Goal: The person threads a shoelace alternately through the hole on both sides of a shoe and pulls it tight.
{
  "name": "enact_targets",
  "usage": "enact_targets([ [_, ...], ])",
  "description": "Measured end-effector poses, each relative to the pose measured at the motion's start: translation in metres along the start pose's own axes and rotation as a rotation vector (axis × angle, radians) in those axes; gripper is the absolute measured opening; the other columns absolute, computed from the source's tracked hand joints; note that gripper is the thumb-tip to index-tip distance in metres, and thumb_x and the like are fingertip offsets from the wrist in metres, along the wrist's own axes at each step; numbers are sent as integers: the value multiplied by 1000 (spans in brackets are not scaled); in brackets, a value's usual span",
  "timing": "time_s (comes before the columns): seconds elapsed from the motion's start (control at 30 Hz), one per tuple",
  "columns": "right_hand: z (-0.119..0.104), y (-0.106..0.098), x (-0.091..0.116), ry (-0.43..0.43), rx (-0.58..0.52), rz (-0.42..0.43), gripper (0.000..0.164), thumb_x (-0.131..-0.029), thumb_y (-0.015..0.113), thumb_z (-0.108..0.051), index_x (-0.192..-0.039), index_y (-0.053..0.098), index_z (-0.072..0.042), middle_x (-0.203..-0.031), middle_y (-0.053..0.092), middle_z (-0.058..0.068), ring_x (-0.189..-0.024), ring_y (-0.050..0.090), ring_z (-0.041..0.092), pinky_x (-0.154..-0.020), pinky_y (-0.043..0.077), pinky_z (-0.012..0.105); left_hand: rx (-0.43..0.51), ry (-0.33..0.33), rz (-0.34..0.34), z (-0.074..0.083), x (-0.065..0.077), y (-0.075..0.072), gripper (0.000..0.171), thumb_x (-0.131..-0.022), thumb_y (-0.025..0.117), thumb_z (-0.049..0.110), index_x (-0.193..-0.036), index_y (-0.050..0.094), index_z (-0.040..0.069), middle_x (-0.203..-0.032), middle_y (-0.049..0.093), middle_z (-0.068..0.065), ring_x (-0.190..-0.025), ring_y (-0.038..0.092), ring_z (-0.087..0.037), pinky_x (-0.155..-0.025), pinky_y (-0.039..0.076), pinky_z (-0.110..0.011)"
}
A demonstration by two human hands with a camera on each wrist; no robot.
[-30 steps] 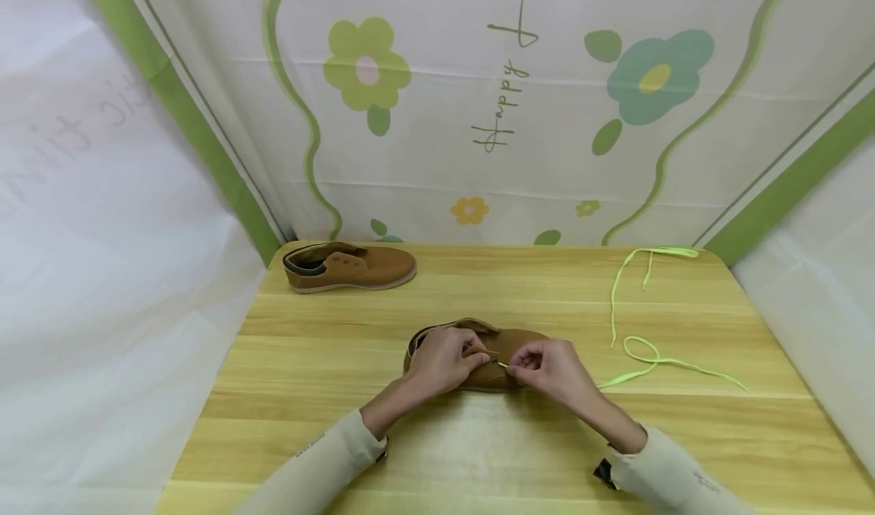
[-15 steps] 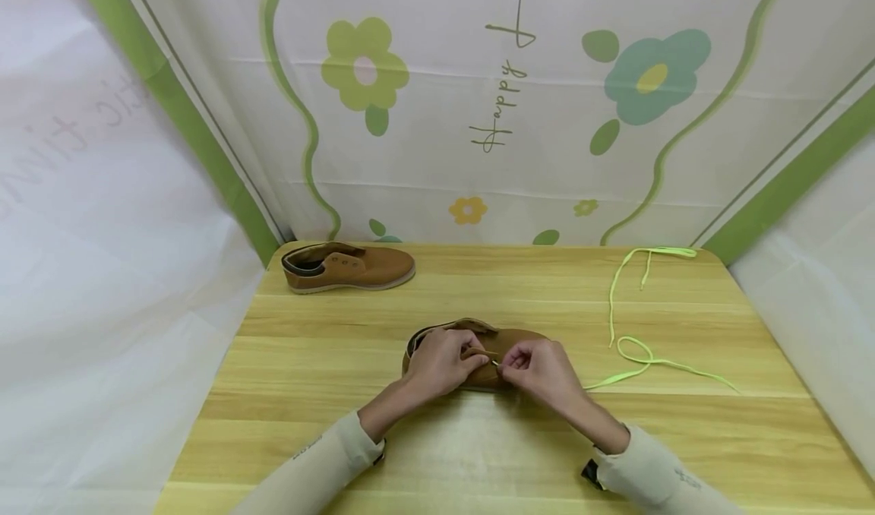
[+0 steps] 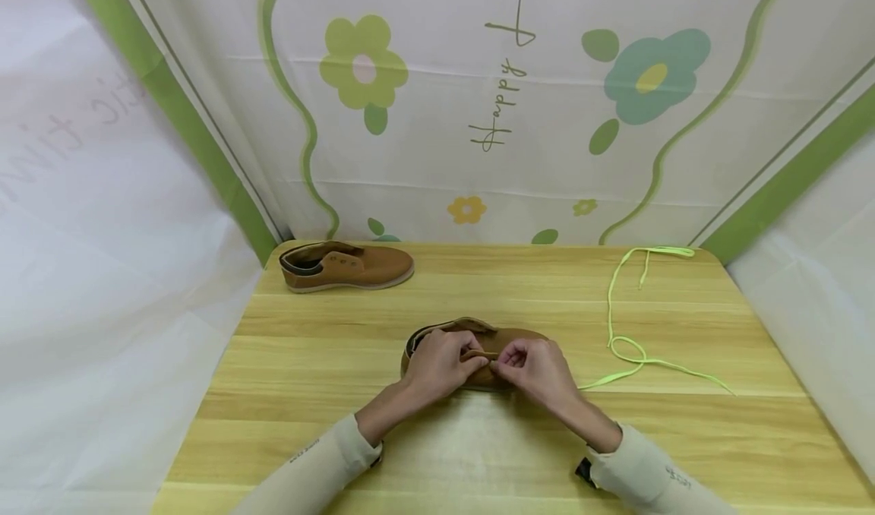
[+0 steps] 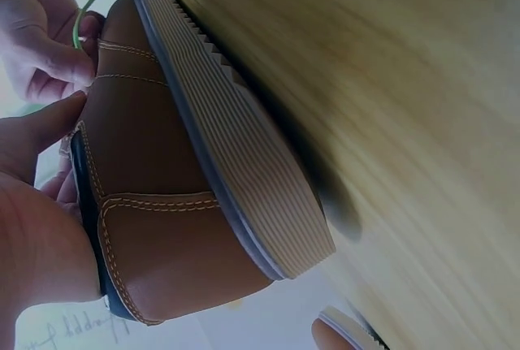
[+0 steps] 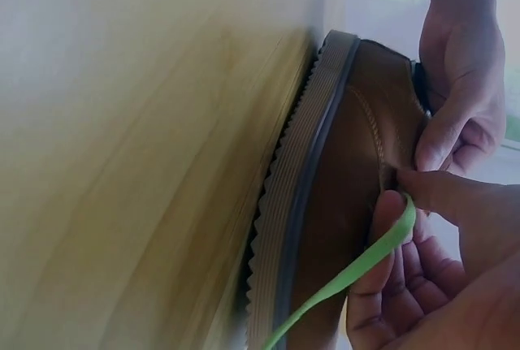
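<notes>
A brown shoe point(image 3: 514, 338) stands on the table, its toe to the right in the head view. My left hand point(image 3: 440, 364) is at its opening and pinches the edge of the near lacing flap between thumb and fingers. Close against those fingertips, my right hand point(image 3: 536, 371) pinches a neon green shoelace point(image 5: 357, 269) at the flap. In the right wrist view the lace runs from the pinch down past the sole. The lace's tip and the eyelet are hidden by the fingers. In the left wrist view the shoe's heel and ridged sole face the camera.
A second brown shoe point(image 3: 347, 266), with bare eyelets, sits at the back left of the wooden table point(image 3: 328, 333). Another green lace point(image 3: 611, 302) lies at the back right. The held lace's loose length point(image 3: 642, 361) loops over the table on the right. Printed fabric walls surround the table.
My right hand has moved a little left, up to the left fingertips, and the lace trailing from it has slid left. The short lace end visible earlier is now hidden. The left hand keeps its place.
</notes>
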State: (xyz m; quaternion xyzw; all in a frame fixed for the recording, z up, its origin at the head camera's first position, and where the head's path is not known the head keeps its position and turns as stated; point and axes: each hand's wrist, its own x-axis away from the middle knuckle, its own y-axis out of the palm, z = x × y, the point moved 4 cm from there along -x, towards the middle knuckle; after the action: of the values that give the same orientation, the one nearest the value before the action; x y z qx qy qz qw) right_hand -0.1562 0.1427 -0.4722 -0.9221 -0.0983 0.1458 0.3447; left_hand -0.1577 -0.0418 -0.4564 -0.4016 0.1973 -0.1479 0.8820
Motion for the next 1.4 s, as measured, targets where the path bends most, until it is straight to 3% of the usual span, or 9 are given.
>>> enact_targets([
  [0.2, 6, -1, -1, -46, -47, 10, 21, -83, 92, -13, -76, 73, -15, -71, 70, -8, -60, 62, 1, -56, 53, 22, 19, 36, -28, -2, 0, 0, 9, -91, 86, 19, -94, 79, 14, -61, 57, 11, -46, 31, 4, -45, 26, -16],
  [0.37, 11, -1, -3, -70, -78, -26, 20, -83, 92, -11, -83, 72, -12, -74, 70, -6, -63, 63, 1, -57, 54, 22, 11, 111, -40, -3, 1, 0, 10, -90, 87, 18, -94, 79, 15, -58, 56, 10, -46, 28, 4, -46, 26, -15],
  [0.57, 10, -2, -5, -214, -68, -42, 16, -82, 91, -8, -86, 76, -12, -78, 69, -6, -65, 61, 0, -57, 54, 22, -36, 245, 16, -1, 2, -2, 13, -86, 90, 15, -85, 78, 17, -73, 74, 7, -54, 42, 7, -53, 38, -12],
  [0.7, 9, -2, -5, -320, -44, -43, 16, -81, 91, -5, -88, 78, -12, -81, 69, -6, -69, 60, -1, -59, 52, 20, -46, 305, 44, 0, 3, -2, 13, -85, 90, 12, -82, 79, 18, -77, 77, 8, -59, 52, 6, -56, 41, -11],
  [0.8, 8, -2, -5, -351, -53, -64, 15, -82, 90, -3, -90, 80, -11, -83, 70, -6, -69, 58, -1, -58, 51, 20, -56, 347, 59, 1, 4, -1, 12, -86, 89, 10, -83, 80, 17, -80, 79, 8, -62, 62, 3, -58, 43, -10],
  [1.07, 10, 0, -5, -317, -155, -124, 14, -85, 86, 3, -94, 82, -8, -86, 71, -3, -71, 58, 3, -60, 51, 23, -81, 418, 88, 2, 8, 2, 13, -83, 90, 5, -85, 81, 14, -82, 79, 6, -71, 73, -4, -63, 50, -9],
  [1.4, 17, -1, -6, -151, -279, -238, 10, -92, 82, -6, -97, 82, -15, -91, 71, -3, -74, 59, 7, -63, 50, 24, -92, 435, 105, 1, 8, 2, 14, -83, 90, 5, -84, 80, 14, -81, 79, 7, -70, 73, -4, -64, 50, -8],
])
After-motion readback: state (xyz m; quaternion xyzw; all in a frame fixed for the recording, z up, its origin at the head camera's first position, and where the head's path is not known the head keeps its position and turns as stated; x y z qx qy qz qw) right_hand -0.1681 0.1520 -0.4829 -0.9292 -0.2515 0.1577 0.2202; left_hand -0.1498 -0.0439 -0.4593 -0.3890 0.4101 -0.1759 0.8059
